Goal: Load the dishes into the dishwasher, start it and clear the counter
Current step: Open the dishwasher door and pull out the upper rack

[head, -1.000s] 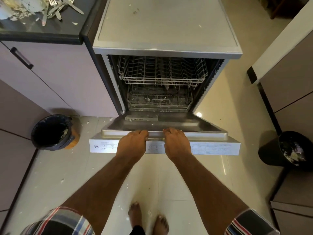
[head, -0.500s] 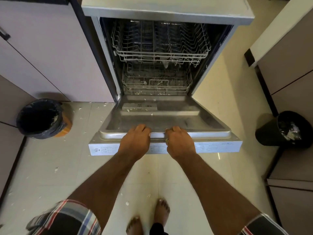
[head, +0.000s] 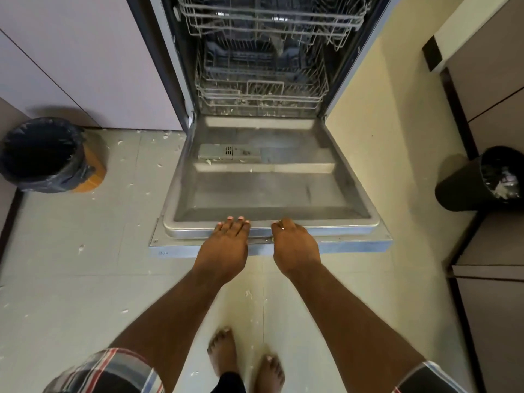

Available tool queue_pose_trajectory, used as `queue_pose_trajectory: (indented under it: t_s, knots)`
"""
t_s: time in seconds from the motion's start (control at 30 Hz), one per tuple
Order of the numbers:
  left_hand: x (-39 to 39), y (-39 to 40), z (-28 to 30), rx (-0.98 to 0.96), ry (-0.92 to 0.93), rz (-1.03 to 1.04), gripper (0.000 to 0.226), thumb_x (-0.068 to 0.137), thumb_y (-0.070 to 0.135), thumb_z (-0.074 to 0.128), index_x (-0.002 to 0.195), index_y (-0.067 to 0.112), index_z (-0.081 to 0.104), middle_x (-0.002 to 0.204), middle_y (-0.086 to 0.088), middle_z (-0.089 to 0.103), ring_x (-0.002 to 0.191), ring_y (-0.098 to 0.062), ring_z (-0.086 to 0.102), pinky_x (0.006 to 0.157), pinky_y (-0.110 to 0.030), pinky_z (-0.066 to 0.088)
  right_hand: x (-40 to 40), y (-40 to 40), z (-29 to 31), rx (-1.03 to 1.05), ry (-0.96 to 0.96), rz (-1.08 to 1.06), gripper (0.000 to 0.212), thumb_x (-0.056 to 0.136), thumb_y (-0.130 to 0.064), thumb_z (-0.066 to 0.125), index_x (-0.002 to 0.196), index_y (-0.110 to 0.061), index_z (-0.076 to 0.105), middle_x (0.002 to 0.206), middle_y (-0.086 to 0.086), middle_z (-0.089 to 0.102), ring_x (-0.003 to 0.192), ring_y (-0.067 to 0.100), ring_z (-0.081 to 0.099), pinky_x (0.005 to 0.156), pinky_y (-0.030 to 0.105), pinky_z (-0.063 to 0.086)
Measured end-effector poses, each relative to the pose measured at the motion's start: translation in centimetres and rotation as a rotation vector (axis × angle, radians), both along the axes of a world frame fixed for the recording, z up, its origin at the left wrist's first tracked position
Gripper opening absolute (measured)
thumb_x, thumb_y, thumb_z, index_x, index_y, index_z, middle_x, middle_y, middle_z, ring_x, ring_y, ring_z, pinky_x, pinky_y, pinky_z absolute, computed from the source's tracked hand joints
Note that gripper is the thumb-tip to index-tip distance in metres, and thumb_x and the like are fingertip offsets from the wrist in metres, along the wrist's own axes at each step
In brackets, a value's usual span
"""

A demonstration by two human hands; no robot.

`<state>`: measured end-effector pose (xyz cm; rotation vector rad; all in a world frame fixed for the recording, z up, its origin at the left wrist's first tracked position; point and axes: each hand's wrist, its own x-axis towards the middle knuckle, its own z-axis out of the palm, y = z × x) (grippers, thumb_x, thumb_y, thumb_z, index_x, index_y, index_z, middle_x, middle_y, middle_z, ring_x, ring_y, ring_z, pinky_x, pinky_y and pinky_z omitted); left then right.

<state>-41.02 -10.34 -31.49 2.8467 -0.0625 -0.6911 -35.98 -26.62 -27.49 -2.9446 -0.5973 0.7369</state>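
1. The steel-lined dishwasher door [head: 269, 188] lies folded down almost flat in front of the open machine, its inner face up, with a grey detergent compartment [head: 228, 152] set in its far half.
2. The left hand [head: 225, 248] rests on the door's near edge; its grip is spread, the fingers [head: 231, 224] straight and lying flat over the rim.
3. The right hand [head: 295, 246] sits just beside it on the same edge, its grip curled over the rim so that the fingertips are hidden under the knuckles.
4. Inside the machine, the white wire upper rack [head: 269, 21] and the white wire lower rack [head: 262, 92] hold no dishes that can be seen; pale crumbs lie along the lower rack's base.
5. A round bin lined with a dark bag [head: 42, 154] stands on the floor at the left, and a black round bin [head: 479, 180] with white scraps inside stands at the right.
6. The pale tiled floor [head: 85, 251] is strewn with small white flecks, and two bare feet [head: 243, 358] stand on it between the forearms.
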Motion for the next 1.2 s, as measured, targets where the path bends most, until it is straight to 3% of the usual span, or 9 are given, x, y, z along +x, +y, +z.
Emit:
queue_pose_trajectory:
  t_s: [0.3,0.7,1.03,1.2]
  knots:
    - [-4.5,-1.4,-10.2,-0.023,0.075,0.019,0.056,0.107,0.025,0.026,0.161,0.017,0.009,0.169,-0.004,0.005,0.155,-0.024,0.001,0.124,-0.037,0.003,-4.4,-1.1,-11.1,-0.028,0.076,0.035,0.04,0.101,-0.021,0.055,0.139,-0.01,0.05,0.138,0.011,0.048,0.121,0.027,0.056,0.104,0.037,0.046]
    - [-6.8,-1.4,-23.3,-0.084,0.177,-0.032,0.057,0.107,0.023,0.029,0.16,0.012,0.009,0.168,-0.006,0.005,0.155,-0.027,0.0,0.125,-0.038,0.007,-7.2,-1.1,-23.2,-0.095,0.224,0.029,0.061,0.099,-0.018,0.056,0.152,-0.004,0.03,0.149,0.014,0.032,0.131,0.031,0.044,0.109,0.039,0.041]
    - [-6.9,-1.4,-28.6,-0.047,0.24,-0.061,0.06,0.109,0.025,0.028,0.16,0.014,-0.001,0.168,-0.005,-0.006,0.155,-0.026,-0.009,0.123,-0.038,0.0,-6.9,-0.9,-28.5,-0.115,0.317,0.017,0.07,0.097,-0.016,0.059,0.155,0.0,0.023,0.152,0.017,0.027,0.137,0.035,0.039,0.112,0.04,0.04]
    - [-7.1,-1.0,-27.2,-0.031,0.247,-0.075,0.063,0.108,0.026,0.03,0.16,0.015,-0.004,0.168,-0.005,-0.01,0.154,-0.027,-0.01,0.123,-0.041,-0.002,-7.6,-0.4,-28.2,-0.159,0.354,-0.001,0.081,0.096,-0.023,0.062,0.158,-0.002,0.014,0.162,0.019,0.016,0.15,0.037,0.02,0.119,0.047,0.033]
